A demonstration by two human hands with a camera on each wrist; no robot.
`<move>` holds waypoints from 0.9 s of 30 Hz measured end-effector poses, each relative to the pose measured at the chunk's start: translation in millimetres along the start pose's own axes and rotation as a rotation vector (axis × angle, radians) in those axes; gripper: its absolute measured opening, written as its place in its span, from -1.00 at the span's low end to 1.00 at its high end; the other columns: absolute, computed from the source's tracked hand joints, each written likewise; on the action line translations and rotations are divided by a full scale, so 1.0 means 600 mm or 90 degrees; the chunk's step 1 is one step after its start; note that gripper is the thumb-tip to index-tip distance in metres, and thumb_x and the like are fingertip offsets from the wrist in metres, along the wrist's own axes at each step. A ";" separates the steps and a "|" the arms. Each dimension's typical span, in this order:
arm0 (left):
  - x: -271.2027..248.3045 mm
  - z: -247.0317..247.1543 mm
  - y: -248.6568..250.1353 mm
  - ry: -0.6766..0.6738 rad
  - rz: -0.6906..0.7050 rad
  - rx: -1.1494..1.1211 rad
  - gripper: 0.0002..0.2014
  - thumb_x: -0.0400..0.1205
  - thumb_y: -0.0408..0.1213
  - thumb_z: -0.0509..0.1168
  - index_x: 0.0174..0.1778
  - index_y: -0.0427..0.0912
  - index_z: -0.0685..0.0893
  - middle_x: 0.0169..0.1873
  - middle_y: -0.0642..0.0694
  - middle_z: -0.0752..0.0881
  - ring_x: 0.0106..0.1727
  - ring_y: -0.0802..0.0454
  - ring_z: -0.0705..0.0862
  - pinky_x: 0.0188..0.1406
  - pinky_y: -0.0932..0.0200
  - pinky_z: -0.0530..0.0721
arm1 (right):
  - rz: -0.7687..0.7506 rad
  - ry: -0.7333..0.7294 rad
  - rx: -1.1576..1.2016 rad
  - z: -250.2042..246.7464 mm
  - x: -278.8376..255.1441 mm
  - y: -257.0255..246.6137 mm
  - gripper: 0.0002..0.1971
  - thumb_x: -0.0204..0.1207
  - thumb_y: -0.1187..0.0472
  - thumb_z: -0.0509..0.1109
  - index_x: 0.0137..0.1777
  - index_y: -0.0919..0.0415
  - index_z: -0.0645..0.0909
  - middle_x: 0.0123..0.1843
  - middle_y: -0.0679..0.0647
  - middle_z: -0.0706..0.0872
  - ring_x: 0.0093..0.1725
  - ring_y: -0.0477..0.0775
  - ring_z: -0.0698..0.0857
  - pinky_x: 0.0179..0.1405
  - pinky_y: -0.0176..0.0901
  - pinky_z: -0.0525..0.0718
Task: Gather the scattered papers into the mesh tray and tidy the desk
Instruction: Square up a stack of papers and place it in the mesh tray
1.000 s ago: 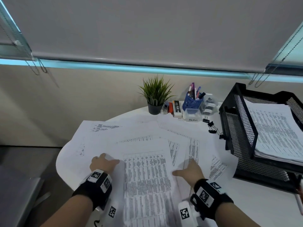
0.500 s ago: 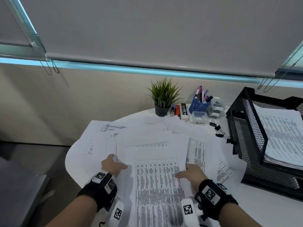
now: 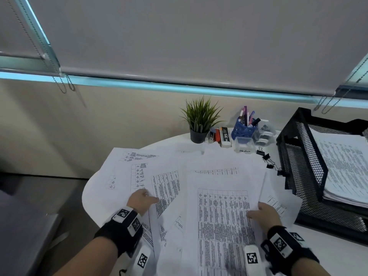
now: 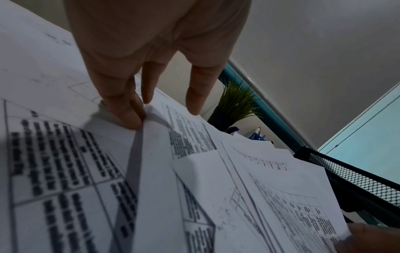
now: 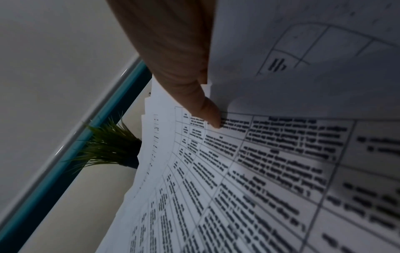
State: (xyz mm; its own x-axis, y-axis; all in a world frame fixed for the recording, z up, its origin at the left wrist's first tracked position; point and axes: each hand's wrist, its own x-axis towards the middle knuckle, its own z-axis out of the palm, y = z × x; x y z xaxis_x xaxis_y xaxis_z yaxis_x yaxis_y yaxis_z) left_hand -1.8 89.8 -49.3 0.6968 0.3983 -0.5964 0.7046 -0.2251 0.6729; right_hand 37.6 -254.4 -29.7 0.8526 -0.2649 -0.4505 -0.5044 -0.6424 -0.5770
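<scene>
left hand (image 3: 140,202): your straight fingers are pressing the papers (image 3: 223,216) at their left edge.
right hand (image 3: 264,214): you are pinching their right edge, thumb on top.
papers: lying fanned across the desk (image 3: 328,246), long axis running away from you.
mesh tray (image 3: 302,156): standing to their right, so your right hand is nearer.

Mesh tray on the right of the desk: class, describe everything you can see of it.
The mesh tray is black, seemingly metal: solid frame bars with fine mesh walls, in two tiers. It stands upright on the white table at its right side, partly cut off by the picture's edge. The upper tier holds a thick stack of printed papers; black binder clips lie by its left corner.
</scene>
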 end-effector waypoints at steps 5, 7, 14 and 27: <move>-0.003 0.005 0.012 -0.041 -0.010 -0.028 -0.71 0.36 -0.30 0.54 -0.32 -0.21 0.50 -0.20 -0.24 0.54 -0.06 -0.13 0.57 0.09 -0.09 0.63 | 0.001 -0.005 -0.021 -0.009 -0.004 -0.002 -0.83 0.38 0.43 0.40 -0.05 0.51 0.60 -0.08 0.41 0.64 0.01 0.29 0.64 0.10 0.04 0.56; -0.006 0.011 0.012 -0.035 -0.009 -0.038 -0.65 0.40 -0.34 0.53 -0.03 -0.39 0.58 -0.05 -0.30 0.58 0.00 -0.18 0.59 0.10 -0.09 0.60 | 0.007 0.002 -0.036 -0.005 0.000 -0.001 -0.84 0.35 0.39 0.42 -0.10 0.45 0.61 -0.06 0.35 0.66 -0.04 0.24 0.62 0.03 0.02 0.55; -0.028 0.055 0.043 0.042 0.074 0.082 -0.54 0.60 -0.12 0.32 0.10 -0.51 0.48 -0.02 -0.45 0.54 0.00 -0.21 0.55 0.17 -0.12 0.54 | -0.047 -0.067 -0.029 0.000 -0.003 -0.011 -0.89 0.43 0.42 0.38 -0.06 0.41 0.59 -0.16 0.18 0.61 -0.06 0.18 0.61 -0.05 -0.03 0.57; 0.085 0.046 -0.022 -0.006 0.010 -0.123 0.13 0.04 0.16 0.62 0.48 -0.27 0.37 0.34 -0.31 0.58 0.29 -0.34 0.60 0.25 -0.34 0.57 | -0.171 -0.133 -0.002 0.034 -0.019 -0.016 -0.81 0.43 0.30 0.48 -0.23 0.01 0.55 0.02 0.13 0.52 0.16 0.17 0.55 0.05 -0.17 0.53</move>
State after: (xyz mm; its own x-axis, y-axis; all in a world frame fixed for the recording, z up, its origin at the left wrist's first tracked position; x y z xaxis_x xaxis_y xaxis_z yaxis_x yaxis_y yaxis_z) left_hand 27.7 88.4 -100.7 0.7088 0.3881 -0.5890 0.6559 -0.0553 0.7528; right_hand 29.9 -230.4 -32.5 0.9085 0.0676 -0.4124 -0.2641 -0.6720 -0.6919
